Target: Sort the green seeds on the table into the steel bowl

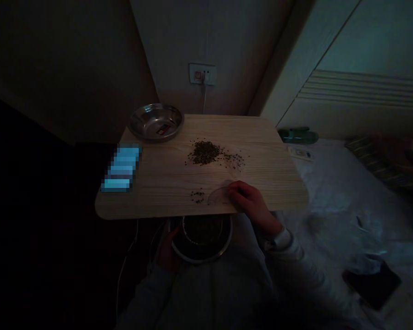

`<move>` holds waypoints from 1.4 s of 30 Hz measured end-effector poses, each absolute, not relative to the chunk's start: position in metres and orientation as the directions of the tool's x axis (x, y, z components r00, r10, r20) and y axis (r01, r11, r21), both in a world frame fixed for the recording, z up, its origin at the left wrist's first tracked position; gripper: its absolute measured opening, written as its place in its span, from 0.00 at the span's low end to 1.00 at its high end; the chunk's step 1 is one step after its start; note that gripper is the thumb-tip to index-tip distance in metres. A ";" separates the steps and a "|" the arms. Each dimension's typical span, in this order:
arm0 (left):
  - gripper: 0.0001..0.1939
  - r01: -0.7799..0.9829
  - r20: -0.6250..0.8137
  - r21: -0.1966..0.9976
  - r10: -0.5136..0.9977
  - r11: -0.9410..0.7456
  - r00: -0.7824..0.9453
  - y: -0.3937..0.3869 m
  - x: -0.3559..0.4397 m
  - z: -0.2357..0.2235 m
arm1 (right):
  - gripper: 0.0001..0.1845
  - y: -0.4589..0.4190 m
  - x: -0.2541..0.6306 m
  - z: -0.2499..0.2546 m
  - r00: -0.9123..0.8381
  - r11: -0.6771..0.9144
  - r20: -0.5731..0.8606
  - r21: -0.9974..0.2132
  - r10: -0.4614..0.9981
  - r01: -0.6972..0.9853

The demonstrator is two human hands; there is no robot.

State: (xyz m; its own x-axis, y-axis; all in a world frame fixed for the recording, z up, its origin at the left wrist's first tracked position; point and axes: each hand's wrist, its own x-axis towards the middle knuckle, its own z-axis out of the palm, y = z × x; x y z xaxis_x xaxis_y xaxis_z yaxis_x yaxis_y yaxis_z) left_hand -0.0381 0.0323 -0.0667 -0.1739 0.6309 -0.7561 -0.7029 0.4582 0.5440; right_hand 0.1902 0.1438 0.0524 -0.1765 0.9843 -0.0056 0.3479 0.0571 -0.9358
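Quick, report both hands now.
Left hand: against the round bowl's side; too dark to tell its grip.
Right hand: fingers curled at a clear piece; cannot tell if gripped.

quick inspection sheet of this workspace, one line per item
surface: pale wood-look tabletop, rounded corners, dimly lit
things: heap of small green grains near the middle, looser scatter to its right, small group near the front edge
clutter: metal bowl at the far left corner, label inside; lit device, screen blurred, at left
hands: right hand at a clear curved piece, grip unclear; left hand beside a round vessel below the front edge
cables: one from the wall socket, another hanging lower left
surroundings: green bottle at right
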 end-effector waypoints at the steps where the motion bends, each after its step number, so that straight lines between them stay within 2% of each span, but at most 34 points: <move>1: 0.11 -0.702 -0.773 0.551 0.593 0.451 -0.226 0.034 -0.038 -0.065 | 0.09 0.144 0.190 0.053 -0.184 0.059 -0.007 -0.934 0.983 0.353; 3: 0.12 -0.699 -0.785 0.567 0.543 0.436 -0.298 0.037 -0.038 -0.062 | 0.09 0.144 0.191 0.054 -0.189 0.063 -0.009 -0.927 0.982 0.369; 9: 0.10 -0.711 -0.783 0.571 0.532 0.411 -0.322 0.039 -0.032 -0.051 | 0.10 0.144 0.191 0.053 -0.205 0.056 -0.031 -0.911 0.978 0.408; 12: 0.07 -0.742 -0.817 0.507 0.520 0.438 -0.251 0.040 -0.026 -0.044 | 0.10 0.143 0.192 0.050 -0.207 0.068 -0.022 -0.907 0.978 0.416; 15: 0.05 -0.773 -0.876 0.379 0.466 0.509 -0.123 0.044 -0.020 -0.032 | 0.09 0.141 0.194 0.048 -0.219 0.086 -0.013 -0.898 0.976 0.432; 17: 0.05 -0.773 -0.898 0.335 0.432 0.540 -0.087 0.047 -0.018 -0.025 | 0.09 0.141 0.195 0.049 -0.249 0.118 0.004 -0.888 0.968 0.444; 22: 0.07 -0.771 -0.884 0.330 0.464 0.544 -0.051 0.047 -0.016 -0.024 | 0.08 0.135 0.197 0.054 -0.345 0.180 0.013 -0.871 0.939 0.458; 26: 0.06 -0.773 -0.880 0.339 0.472 0.536 -0.058 0.048 -0.016 -0.024 | 0.08 0.117 0.192 0.057 -0.267 0.135 0.008 -0.876 0.964 0.462; 29: 0.06 -0.778 -0.877 0.335 0.478 0.532 -0.051 0.051 -0.016 -0.023 | 0.07 0.097 0.184 0.057 -0.171 0.144 0.067 -0.863 0.983 0.484; 35: 0.05 -0.784 -0.870 0.334 0.490 0.523 -0.044 0.051 -0.023 -0.036 | 0.10 0.069 0.167 0.052 -0.203 0.160 0.056 -0.827 0.978 0.539; 42: 0.05 -0.784 -0.877 0.316 0.481 0.535 -0.026 0.047 -0.025 -0.048 | 0.10 0.074 0.152 0.047 -0.202 0.200 0.096 -0.778 0.975 0.595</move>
State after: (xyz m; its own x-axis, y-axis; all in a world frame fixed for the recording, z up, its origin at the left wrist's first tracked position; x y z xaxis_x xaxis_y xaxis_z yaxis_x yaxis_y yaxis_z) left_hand -0.0248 0.0467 -0.0479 -0.0255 0.4805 -0.8766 -0.7837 0.5347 0.3159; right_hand 0.1525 0.0742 0.0469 -0.2022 0.9746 0.0959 0.5953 0.2000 -0.7782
